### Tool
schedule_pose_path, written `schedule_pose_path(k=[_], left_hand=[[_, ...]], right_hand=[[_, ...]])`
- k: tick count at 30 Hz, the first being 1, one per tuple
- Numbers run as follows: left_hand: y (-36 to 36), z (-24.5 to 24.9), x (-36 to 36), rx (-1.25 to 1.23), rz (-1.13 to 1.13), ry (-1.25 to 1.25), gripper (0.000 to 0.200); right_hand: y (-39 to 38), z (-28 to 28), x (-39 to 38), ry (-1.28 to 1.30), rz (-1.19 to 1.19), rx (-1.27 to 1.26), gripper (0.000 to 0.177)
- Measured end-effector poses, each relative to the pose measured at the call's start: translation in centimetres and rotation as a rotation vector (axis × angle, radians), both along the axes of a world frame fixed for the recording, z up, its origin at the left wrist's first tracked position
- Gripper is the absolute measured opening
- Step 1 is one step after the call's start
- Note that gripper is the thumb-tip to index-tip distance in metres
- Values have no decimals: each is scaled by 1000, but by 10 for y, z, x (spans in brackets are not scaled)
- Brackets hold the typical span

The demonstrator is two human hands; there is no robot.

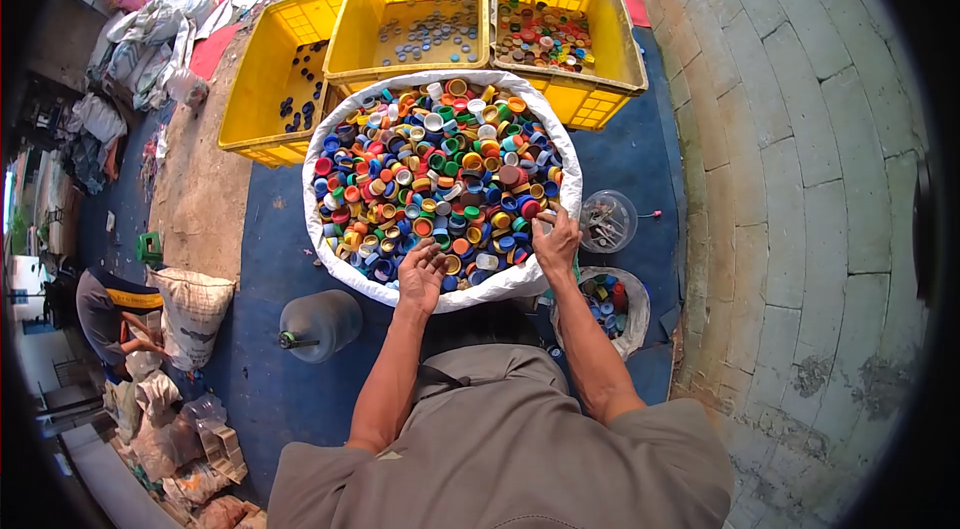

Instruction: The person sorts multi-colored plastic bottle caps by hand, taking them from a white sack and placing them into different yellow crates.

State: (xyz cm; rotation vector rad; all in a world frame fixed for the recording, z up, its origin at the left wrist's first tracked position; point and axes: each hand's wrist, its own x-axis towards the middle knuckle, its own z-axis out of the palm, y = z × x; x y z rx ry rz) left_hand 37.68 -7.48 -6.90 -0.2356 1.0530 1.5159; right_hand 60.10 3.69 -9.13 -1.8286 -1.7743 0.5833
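A wide white sack (572, 169) with a rolled rim is full of multicoloured plastic bottle caps (440, 169). My left hand (422, 275) is palm up over its near edge, fingers loosely curled and apart, with nothing visible in it. At the sack's right rim, my right hand (557, 241) has its fingers bent together around what looks like a whitish bottle cap (545, 226); the fingers partly hide it. Behind the sack stand three yellow crates: the left crate (245, 119) holds dark blue caps, the middle crate (408, 69) pale blue ones, the right crate (590, 94) mostly red, orange and brown ones.
Right of the sack are a clear tub (609, 222) and a smaller white sack (632, 329) of caps. A large plastic bottle (322, 326) lies at left on the blue mat (275, 259). A block wall (800, 199) bounds the right; another person (110, 314) bends beside a woven sack (195, 314).
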Motion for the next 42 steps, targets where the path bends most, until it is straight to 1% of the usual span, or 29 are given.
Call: schedule_pose_path(k=[4, 7, 8, 12, 13, 15, 16, 20, 23, 24, 27, 28, 29, 31, 32, 34, 35, 36, 39, 40, 42], left_hand=[[-13, 1, 0, -117, -35, 123, 22], [-18, 4, -7, -141, -104, 216, 19], [-18, 3, -8, -173, -129, 305, 18], [-20, -4, -20, -163, -228, 527, 20], [-21, -5, -23, -173, -225, 546, 19], [-21, -4, -24, -196, -214, 584, 19], [-22, 1, -23, -205, -191, 564, 18], [-30, -5, -21, -215, -158, 595, 19], [-29, -25, -21, -187, -169, 750, 21], [-26, -23, -20, -167, -188, 806, 24], [-13, -18, -24, -180, -296, 1056, 28], [-8, -20, -26, -165, -308, 1224, 32], [-3, -28, -30, -134, -307, 1339, 37], [4, -27, -35, -72, -363, 1594, 43], [6, -28, -37, -57, -377, 1659, 45], [10, -29, -40, -34, -406, 1789, 48], [12, -30, -42, -26, -424, 1801, 49], [13, -32, -43, -15, -444, 1815, 50], [15, -36, -49, 18, -493, 1873, 51], [16, -35, -50, 22, -501, 1897, 52], [19, -35, -51, 30, -515, 1925, 52]], right_hand=[[5, -3, -15, -89, -9, -26, 51], [4, -5, -24, -144, -61, -68, 55], [4, -5, -26, -146, -65, -57, 56], [4, -6, -30, -148, -97, -22, 59], [4, -6, -31, -145, -108, -15, 60], [6, -10, -30, -130, -148, -13, 58], [6, -12, -31, -120, -166, -13, 57], [8, -10, -34, -133, -156, 11, 51], [11, -13, -29, -37, -159, -19, 50], [9, 2, -31, -25, -167, 1, 48], [6, 13, -25, 528, -171, -47, 45], [2, 28, -26, 559, -145, -45, 49], [-3, 25, -23, 710, -135, -73, 50], [-12, 23, -21, 1013, -109, -136, 54], [-20, 23, -16, 1044, -154, -238, 53], [-32, 36, -17, 1358, -227, -426, 47], [-36, 40, -20, 1518, -265, -520, 44], [-41, 41, -23, 1568, -289, -552, 38], [-60, 32, -27, 1748, -274, -635, 41], [-65, 28, -31, 1754, -362, -632, 38], [-76, 27, -36, 1841, -331, -651, 33]])
